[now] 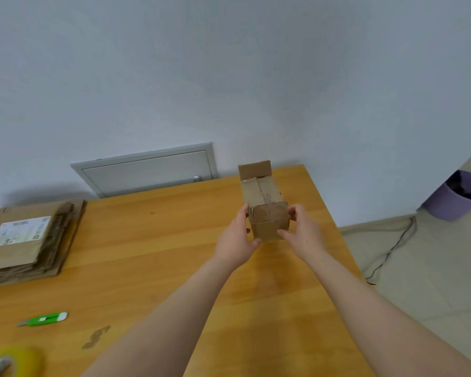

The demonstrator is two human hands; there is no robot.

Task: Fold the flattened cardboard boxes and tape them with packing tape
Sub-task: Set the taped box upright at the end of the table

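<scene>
— Why is the flattened stack laid at the left, with the cutter and tape roll near the edge?
— Reach is served, it is judged.
— And the folded box?
— It is steadied on the table, far right. Its near end is clasped by the left hand and right hand, arms outstretched, fingers curled round its sides.

Your counter holds single items, and two hands.
You have one folded box, one stack of flattened boxes packed too tightly to count, one green cutter, one yellow tape roll, your left hand and right hand, and one purple bin on the floor.
</scene>
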